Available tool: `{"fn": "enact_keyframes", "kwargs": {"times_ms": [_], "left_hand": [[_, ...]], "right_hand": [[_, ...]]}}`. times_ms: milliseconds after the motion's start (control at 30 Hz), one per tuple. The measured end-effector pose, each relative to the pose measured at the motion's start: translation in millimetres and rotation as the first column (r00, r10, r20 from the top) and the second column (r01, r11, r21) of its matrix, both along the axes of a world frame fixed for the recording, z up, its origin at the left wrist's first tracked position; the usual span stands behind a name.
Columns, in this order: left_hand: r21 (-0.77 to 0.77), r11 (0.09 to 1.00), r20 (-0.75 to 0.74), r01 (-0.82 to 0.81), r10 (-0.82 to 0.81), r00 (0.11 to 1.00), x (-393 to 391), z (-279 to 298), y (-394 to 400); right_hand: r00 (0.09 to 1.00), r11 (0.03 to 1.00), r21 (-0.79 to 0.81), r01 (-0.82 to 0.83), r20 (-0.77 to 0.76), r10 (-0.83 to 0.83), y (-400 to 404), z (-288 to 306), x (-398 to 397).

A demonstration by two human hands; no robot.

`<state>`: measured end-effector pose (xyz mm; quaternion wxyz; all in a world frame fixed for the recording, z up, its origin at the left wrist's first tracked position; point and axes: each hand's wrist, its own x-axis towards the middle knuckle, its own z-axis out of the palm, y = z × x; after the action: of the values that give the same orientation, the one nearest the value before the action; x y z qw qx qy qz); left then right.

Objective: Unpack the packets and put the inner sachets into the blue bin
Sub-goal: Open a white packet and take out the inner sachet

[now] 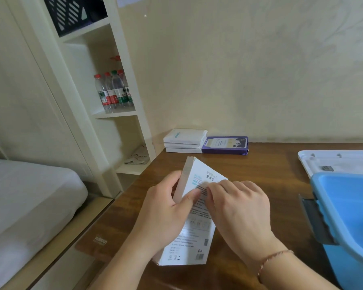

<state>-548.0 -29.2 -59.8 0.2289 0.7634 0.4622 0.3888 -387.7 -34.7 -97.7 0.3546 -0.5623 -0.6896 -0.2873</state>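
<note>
White packet [194,222] is showing small print, mostly too blurred to read. Left hand [166,208] is gripping its left edge, thumb lying across the face; right hand [237,204] is pinching at the face near the top. Both are holding it above the wooden surface [260,164]. Blue bin [348,216] is sitting well right. Stacked white packets [184,141] and a purple box [225,145] are lying by the wall; water bottles [113,91] are standing on the shelf.

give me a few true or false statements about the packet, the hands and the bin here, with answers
1. Both hands hold the white packet. True: left hand grips its edge, right hand works at its face.
2. The blue bin is left of the hands. False: it is to their right.
3. A purple box lies beside a stack of white packets. True.
4. The water bottles stand on the wooden table. False: they stand on a shelf.
</note>
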Motion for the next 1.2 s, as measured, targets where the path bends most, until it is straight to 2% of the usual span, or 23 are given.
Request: {"fn": "enact_keyframes", "kwargs": {"times_ms": [167, 300, 433, 533, 633, 700, 867, 1067, 1200], "left_hand": [[-0.023, 0.999, 0.005, 0.025, -0.025, 1.0, -2.7, 0.6, 1.1], [-0.031, 0.999, -0.07, 0.008, -0.011, 0.997, -6.1, 1.7, 5.7], [-0.079, 0.997, -0.19, -0.003, -0.012, 0.982, -13.0, 4.6, 21.1], [-0.189, 0.982, -0.223, 0.003, -0.045, 0.974, -17.1, 11.3, 38.3], [-0.323, 0.946, -0.199, 0.038, -0.107, 0.974, -16.3, 15.1, 50.6], [-0.307, 0.951, -0.231, 0.043, -0.119, 0.966, -13.7, 14.2, 52.5], [-0.167, 0.985, -0.343, 0.039, -0.095, 0.935, -2.1, 12.5, 45.8], [-0.133, 0.991, -0.42, 0.029, -0.083, 0.904, 1.1, 9.3, 45.4], [-0.115, 0.993, -0.435, 0.016, -0.065, 0.898, 2.5, 10.5, 43.7]], "right_hand": [[0.999, 0.997, -0.067, -0.044, -0.03, 0.042, 0.4, 8.8, -2.0], [0.992, 0.991, -0.098, -0.087, -0.097, 0.077, -2.7, 12.4, -0.5], [0.976, 0.943, -0.308, -0.124, -0.21, 0.06, -7.3, 18.1, 2.1], [0.923, 0.869, -0.425, -0.255, -0.375, 0.088, -9.7, 15.4, 13.1], [0.924, 0.859, -0.426, -0.283, -0.36, 0.126, -12.5, 8.3, 17.8], [0.93, 0.871, -0.407, -0.276, -0.342, 0.135, -13.1, 1.4, 15.0], [0.91, 0.861, -0.478, -0.172, -0.412, -0.047, 0.4, -10.1, 4.1], [0.858, 0.84, -0.499, -0.214, -0.507, -0.083, 5.0, -16.0, 4.2], [0.911, 0.856, -0.499, -0.134, -0.402, -0.092, 2.9, -13.4, 0.5]]}}
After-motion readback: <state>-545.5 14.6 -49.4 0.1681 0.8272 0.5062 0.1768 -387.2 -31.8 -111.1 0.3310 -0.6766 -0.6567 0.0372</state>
